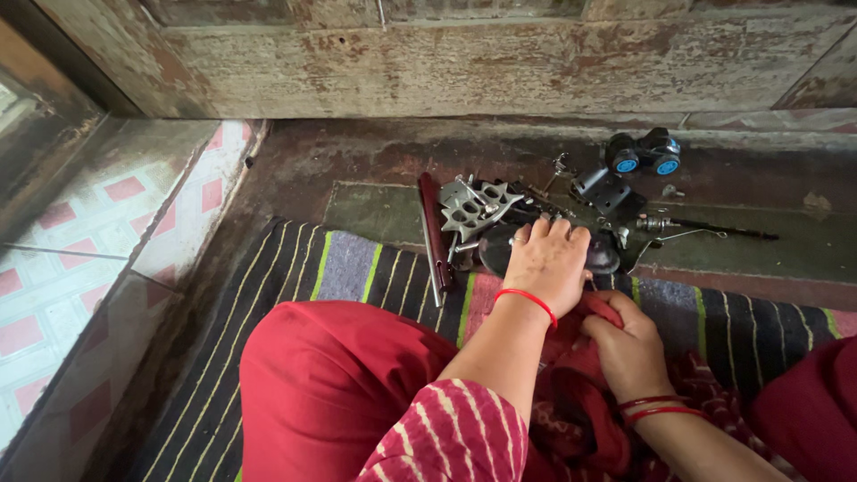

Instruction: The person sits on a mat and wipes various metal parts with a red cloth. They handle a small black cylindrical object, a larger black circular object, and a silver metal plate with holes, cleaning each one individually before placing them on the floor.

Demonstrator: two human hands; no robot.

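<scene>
My left hand (546, 261), with a ring and a red thread at the wrist, lies palm down over a dark rounded metal part (603, 256) in a pile of machine pieces on the floor. My right hand (628, 344), wearing red bangles, is closed on a bunch of red cloth (571, 393) in my lap. A pierced silver metal plate (473, 207) and a long dark red bar (435, 236) lie just left of the left hand.
A black piece with two blue-centred wheels (644, 153) sits at the back right, near a black bracket (605, 189) and a thin dark rod (714, 228). A striped mat (357, 268) covers the floor under me. A worn wooden wall (500, 62) stands behind; tiled floor (98, 223) lies left.
</scene>
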